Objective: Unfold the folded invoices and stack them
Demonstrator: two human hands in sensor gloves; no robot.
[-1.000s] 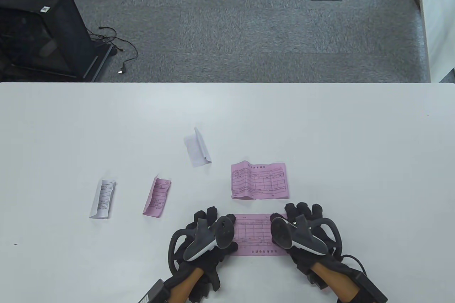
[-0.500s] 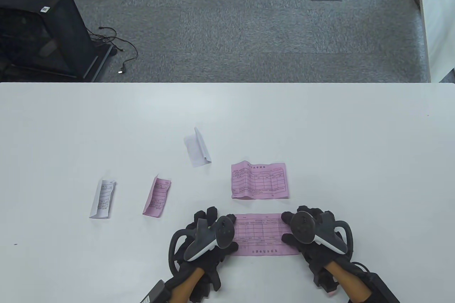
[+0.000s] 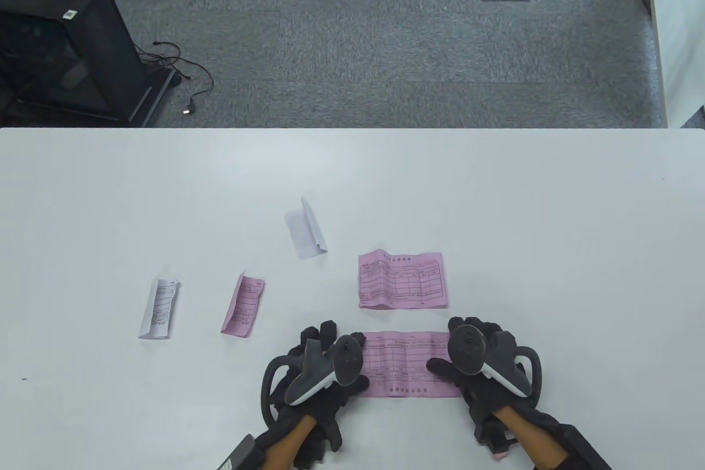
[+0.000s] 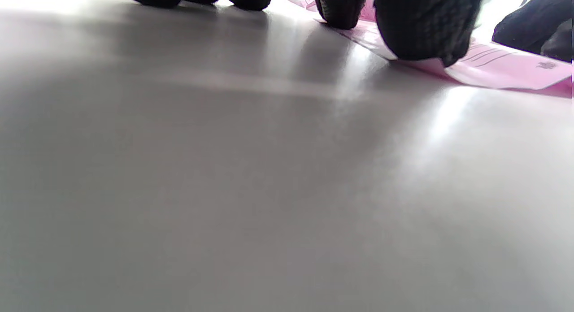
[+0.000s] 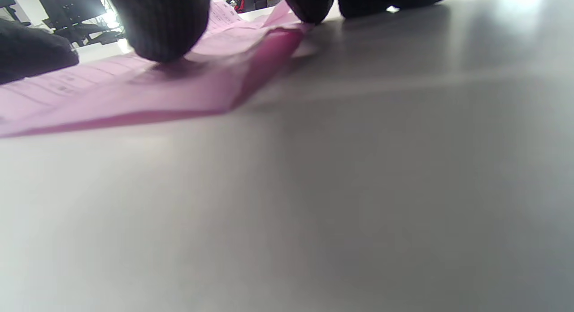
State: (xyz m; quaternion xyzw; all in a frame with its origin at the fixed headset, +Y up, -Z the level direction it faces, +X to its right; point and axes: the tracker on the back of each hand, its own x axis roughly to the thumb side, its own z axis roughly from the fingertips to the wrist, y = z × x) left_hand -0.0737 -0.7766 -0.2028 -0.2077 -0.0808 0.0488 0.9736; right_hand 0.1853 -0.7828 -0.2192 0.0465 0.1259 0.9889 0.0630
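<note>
My right hand [image 3: 484, 365] has slid back inward along the pink invoice [image 3: 407, 364], thumb pressing its end. My left hand [image 3: 322, 368] still pins the other end, fingers flat; the sheet looks flattened, ready to stack.

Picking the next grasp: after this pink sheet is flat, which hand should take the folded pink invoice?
Left, probably. The folded pink invoice lies up and left of the left hand, with bare table between. The right hand presses the far end of the flattened pink sheet and would have to cross over.

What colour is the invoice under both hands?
Pink invoice, with a dark printed table; clearest in the table view.
</note>
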